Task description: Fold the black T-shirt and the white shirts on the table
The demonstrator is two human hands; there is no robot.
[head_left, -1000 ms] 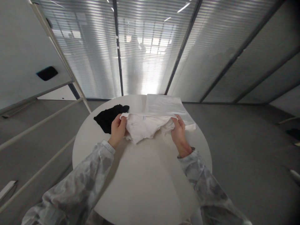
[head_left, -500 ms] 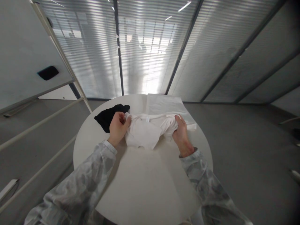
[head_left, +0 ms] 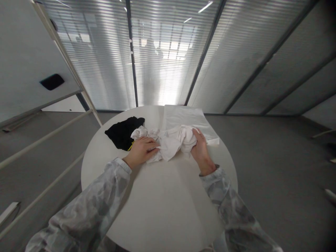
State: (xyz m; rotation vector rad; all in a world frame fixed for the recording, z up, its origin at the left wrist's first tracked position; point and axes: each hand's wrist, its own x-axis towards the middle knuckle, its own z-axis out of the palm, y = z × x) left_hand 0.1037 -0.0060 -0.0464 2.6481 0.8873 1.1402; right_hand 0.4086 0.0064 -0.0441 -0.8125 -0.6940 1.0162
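A crumpled white garment is bunched on the round white table, its exact kind hidden by the folds. My left hand lies over its left part, fingers pinching the near edge of the fabric. At the opposite end my right hand is closed round the bunched cloth, thumb side up. Just left of the garment rests a black cloth with a bit of yellow at its near edge.
Flat clear plastic bags lie at the table's back right, partly behind the garment. A whiteboard on a white metal frame stands to the left. Glass partitions with blinds rise beyond the table.
My left hand has let go of the garment's upper left corner and moved right and nearer, onto its front. The left end has crumpled down. My right hand keeps its hold.
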